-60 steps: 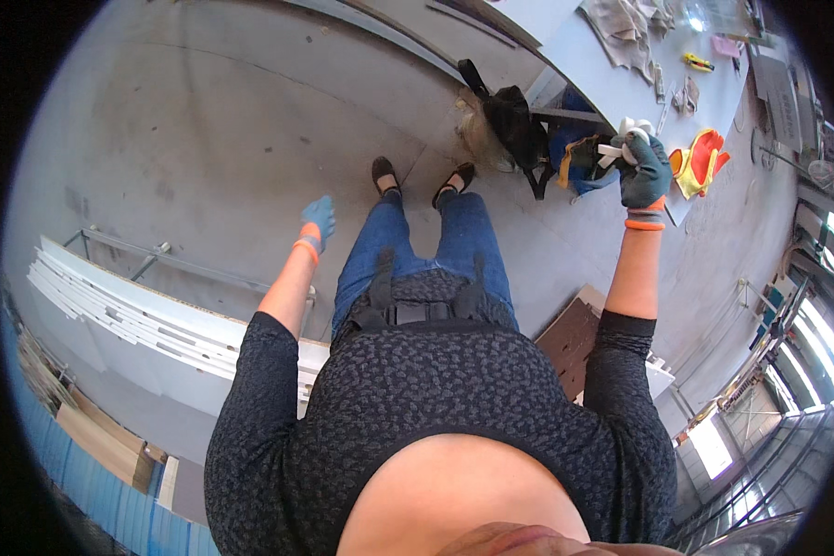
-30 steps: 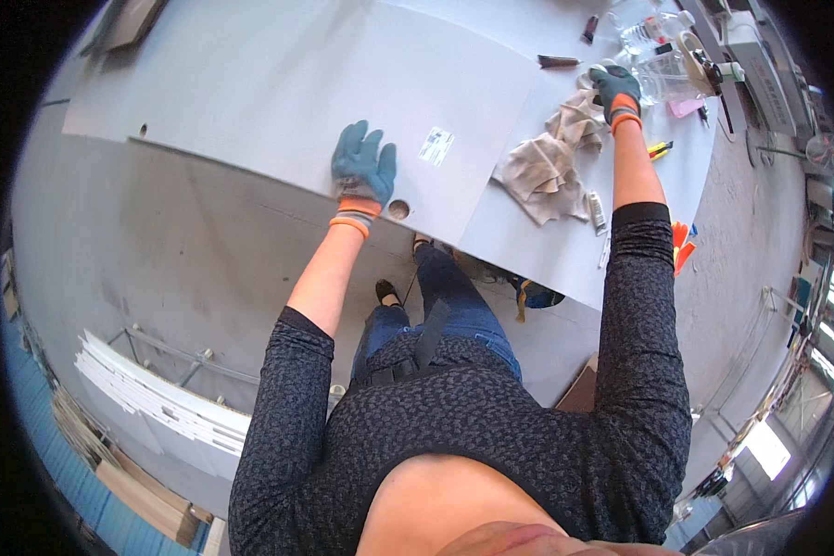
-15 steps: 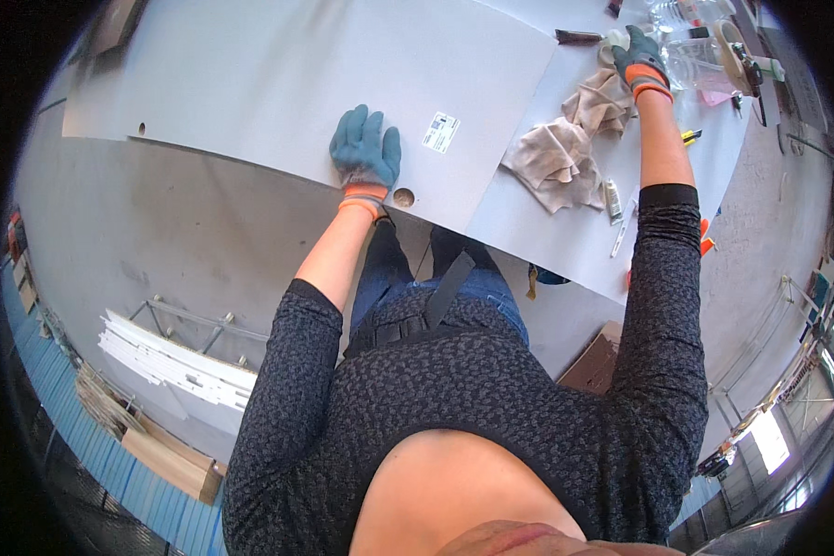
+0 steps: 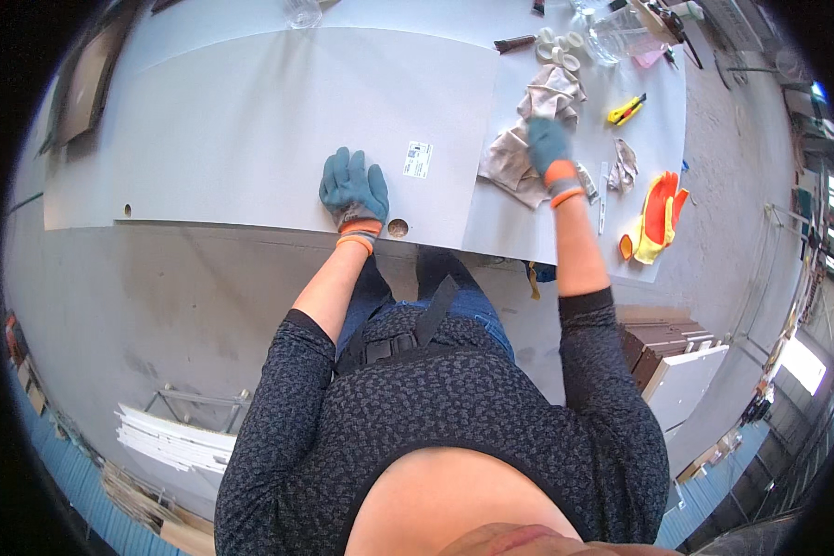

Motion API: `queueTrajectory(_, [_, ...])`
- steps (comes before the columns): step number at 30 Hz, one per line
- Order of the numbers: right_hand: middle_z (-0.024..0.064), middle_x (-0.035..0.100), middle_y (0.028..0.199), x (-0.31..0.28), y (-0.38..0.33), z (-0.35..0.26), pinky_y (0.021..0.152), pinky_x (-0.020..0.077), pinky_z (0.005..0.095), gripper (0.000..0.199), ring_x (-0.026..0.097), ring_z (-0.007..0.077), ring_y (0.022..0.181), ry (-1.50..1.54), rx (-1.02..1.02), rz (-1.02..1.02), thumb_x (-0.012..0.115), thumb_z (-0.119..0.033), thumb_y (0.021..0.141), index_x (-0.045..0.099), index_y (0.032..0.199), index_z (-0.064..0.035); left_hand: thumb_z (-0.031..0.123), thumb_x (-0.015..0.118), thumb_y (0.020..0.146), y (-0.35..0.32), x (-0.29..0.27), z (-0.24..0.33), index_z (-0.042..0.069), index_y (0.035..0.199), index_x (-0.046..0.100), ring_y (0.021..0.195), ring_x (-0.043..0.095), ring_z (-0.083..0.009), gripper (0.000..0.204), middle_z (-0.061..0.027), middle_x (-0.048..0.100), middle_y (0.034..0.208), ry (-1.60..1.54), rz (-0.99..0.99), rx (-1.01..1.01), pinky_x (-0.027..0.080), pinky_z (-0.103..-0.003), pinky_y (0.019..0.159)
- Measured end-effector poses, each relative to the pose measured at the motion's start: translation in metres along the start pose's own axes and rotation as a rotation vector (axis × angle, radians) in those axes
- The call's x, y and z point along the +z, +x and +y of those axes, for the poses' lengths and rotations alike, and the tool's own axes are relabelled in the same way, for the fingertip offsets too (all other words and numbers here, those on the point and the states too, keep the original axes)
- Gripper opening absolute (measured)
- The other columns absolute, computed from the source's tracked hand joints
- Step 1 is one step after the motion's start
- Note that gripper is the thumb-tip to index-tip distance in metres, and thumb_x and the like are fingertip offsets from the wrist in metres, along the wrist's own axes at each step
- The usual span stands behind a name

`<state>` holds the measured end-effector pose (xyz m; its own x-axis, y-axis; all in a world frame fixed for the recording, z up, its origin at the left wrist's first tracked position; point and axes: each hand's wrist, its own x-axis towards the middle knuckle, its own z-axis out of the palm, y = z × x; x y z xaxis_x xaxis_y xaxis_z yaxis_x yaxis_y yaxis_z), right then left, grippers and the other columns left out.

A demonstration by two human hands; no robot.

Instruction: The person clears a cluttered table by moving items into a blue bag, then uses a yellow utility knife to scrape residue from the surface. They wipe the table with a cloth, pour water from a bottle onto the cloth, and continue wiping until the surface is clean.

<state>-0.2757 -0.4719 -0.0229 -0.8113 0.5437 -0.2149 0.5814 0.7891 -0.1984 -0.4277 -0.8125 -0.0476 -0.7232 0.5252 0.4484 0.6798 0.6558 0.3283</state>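
Observation:
My left hand point(image 4: 354, 190), in a grey-green glove with an orange cuff, lies flat on a large pale panel point(image 4: 250, 120), fingers stretched out. Just right of its wrist is a round hole point(image 4: 398, 228) near the panel's front edge, and a white label point(image 4: 418, 159) sits further right. My right hand point(image 4: 549, 146), gloved alike, is over crumpled beige rags point(image 4: 511, 167); motion smears its fingers, so its grip cannot be made out. A small tube point(image 4: 586, 183) and a thin white stick point(image 4: 603, 199) lie beside that hand.
Right of the rags lie a yellow utility knife point(image 4: 626, 110), a small crumpled cloth point(image 4: 624, 165) and yellow-orange gloves point(image 4: 660, 218). Beyond the rags are white rings point(image 4: 561, 48), a dark tube point(image 4: 514, 44) and a clear bottle point(image 4: 621, 37). Stacked boards point(image 4: 667, 352) stand below right.
My right hand has come back toward me from the white rings to the rags. My left hand stays flat on the panel. The view has shifted, bringing the yellow-orange gloves fully into sight.

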Motion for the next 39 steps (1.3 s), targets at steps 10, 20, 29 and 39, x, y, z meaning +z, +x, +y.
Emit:
queueTrajectory(10, [0.0141,0.075,0.097,0.037,-0.126,-0.172,0.077,0.0575,0.0357,0.033,0.071,0.0228,0.078,0.889,0.421,-0.111,0.069,-0.027,0.096,0.072,0.116,-0.0004,0.013,0.07,0.093,-0.053,-0.051,-0.028,0.0,0.112,0.071,0.11,0.068,-0.0399,0.023,-0.0231,0.071,0.118,-0.64,-0.184,-0.215,0.054,-0.046,0.096])
queueTrajectory(20, [0.0097,0.074,0.106,0.07,-0.156,-0.178,0.092,0.0557,0.0395,0.026,0.07,0.0272,0.102,0.667,0.187,0.133,0.069,-0.013,0.09,0.079,0.114,-0.0151,0.027,0.067,0.096,-0.13,-0.087,-0.08,-0.001,0.105,0.074,0.093,0.074,-0.0307,0.031,-0.0213,0.076,0.098,-0.763,-0.711,-0.57,0.056,-0.039,0.084])
queueTrajectory(29, [0.007,0.072,0.095,0.076,-0.152,-0.226,0.08,0.0563,0.0415,0.017,0.07,0.0301,0.09,0.231,0.065,0.238,0.083,-0.028,0.077,0.078,0.086,-0.0138,0.031,0.064,0.096,-0.13,-0.07,-0.08,0.0,0.108,0.074,0.092,0.073,-0.0337,0.035,-0.0211,0.075,0.1,-0.755,-0.842,-0.58,0.056,-0.041,0.085])
queueTrajectory(39, [0.0079,0.072,0.095,0.084,-0.148,-0.23,0.078,0.056,0.0441,0.021,0.07,0.0319,0.088,0.178,0.02,0.23,0.081,-0.034,0.082,0.075,0.087,-0.0142,0.033,0.064,0.098,-0.124,-0.061,-0.063,-0.001,0.112,0.074,0.094,0.072,-0.0293,0.037,-0.0205,0.076,0.105,-0.76,-0.885,-0.527,0.054,-0.039,0.087])
